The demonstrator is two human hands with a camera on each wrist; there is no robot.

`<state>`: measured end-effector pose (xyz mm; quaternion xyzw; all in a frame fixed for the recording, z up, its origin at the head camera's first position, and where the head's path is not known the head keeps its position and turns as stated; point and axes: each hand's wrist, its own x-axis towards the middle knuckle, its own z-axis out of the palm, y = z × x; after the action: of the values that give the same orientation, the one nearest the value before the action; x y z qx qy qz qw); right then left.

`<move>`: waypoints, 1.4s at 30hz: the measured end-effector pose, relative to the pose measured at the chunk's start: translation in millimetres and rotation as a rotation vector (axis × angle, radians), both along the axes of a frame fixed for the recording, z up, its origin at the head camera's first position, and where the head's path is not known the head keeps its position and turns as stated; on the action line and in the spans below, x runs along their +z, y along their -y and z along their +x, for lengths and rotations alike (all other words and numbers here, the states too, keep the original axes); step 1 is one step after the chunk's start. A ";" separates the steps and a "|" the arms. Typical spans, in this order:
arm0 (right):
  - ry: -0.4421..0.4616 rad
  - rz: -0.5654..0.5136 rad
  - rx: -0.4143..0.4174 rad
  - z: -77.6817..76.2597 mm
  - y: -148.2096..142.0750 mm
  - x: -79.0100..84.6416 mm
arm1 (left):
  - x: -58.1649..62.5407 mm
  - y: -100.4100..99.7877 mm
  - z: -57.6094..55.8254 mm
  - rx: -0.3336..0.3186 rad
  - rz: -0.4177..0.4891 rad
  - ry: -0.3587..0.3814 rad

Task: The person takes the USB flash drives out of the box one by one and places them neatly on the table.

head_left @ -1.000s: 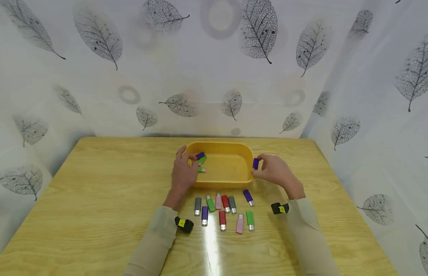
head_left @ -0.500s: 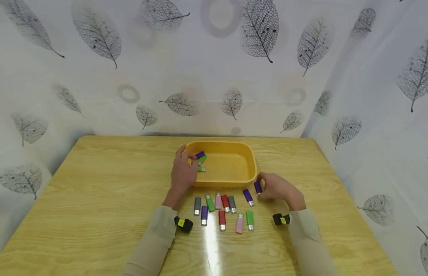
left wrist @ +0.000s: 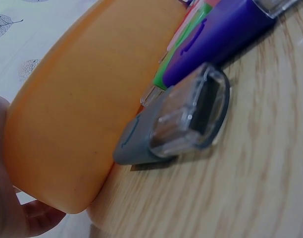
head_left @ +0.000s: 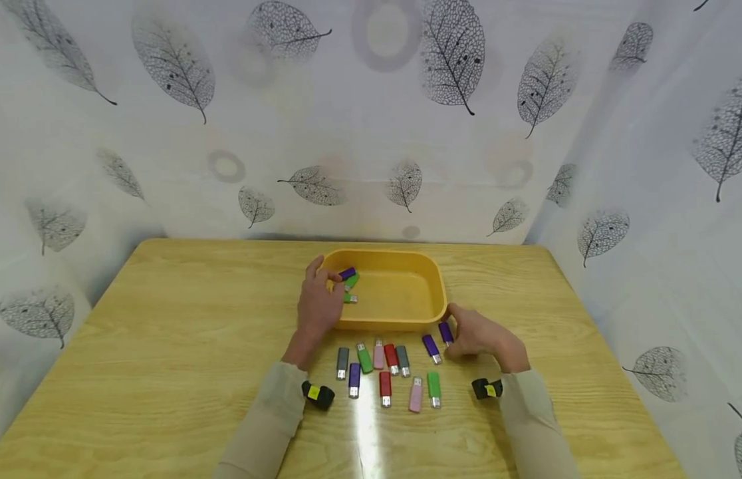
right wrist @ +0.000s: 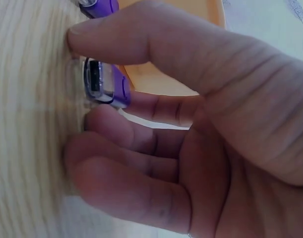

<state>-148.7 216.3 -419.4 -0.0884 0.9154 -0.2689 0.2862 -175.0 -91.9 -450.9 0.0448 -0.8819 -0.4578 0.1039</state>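
Note:
My left hand (head_left: 320, 299) grips the left end of a yellow plastic tray (head_left: 385, 326), whose orange-looking wall (left wrist: 67, 109) fills much of the left wrist view. My right hand (head_left: 481, 338) rests on the table off the tray's near right corner, thumb and fingers spread loosely around a purple USB stick (head_left: 445, 334). In the right wrist view, a gap shows between the thumb (right wrist: 112, 37) and that stick's clear-capped end. Beside it lies another purple USB stick (head_left: 431, 348). Inside the tray, by my left fingers, are a purple stick (head_left: 347, 273) and green sticks (head_left: 350, 299).
In front of the tray lie several more USB sticks, including a grey one (head_left: 342, 363), a red one (head_left: 385, 388), a pink one (head_left: 415, 394) and a green one (head_left: 433, 389). The wooden table (head_left: 185, 346) backs onto a leaf-patterned curtain (head_left: 347, 120).
My right hand has brought the purple USB stick from the tray's right end down to the table, beside another purple one, and loosened around it. My left hand stays at the tray.

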 end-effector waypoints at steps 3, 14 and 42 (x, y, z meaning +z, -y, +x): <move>0.006 -0.007 -0.011 0.0 -0.1 -0.6 | 0.3 0.2 0.7 -0.001 0.000 -0.009; 0.034 -0.077 0.001 -3.3 0.1 -4.0 | -0.6 4.5 3.6 0.017 -0.009 -0.001; 0.040 -0.098 -0.053 3.5 -5.0 -7.1 | 1.2 -2.1 2.3 -0.001 0.003 -0.011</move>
<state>-145.2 221.3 -426.5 -0.0725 0.8973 -0.3226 0.2923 -172.7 -89.8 -449.7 0.0419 -0.8806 -0.4594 0.1082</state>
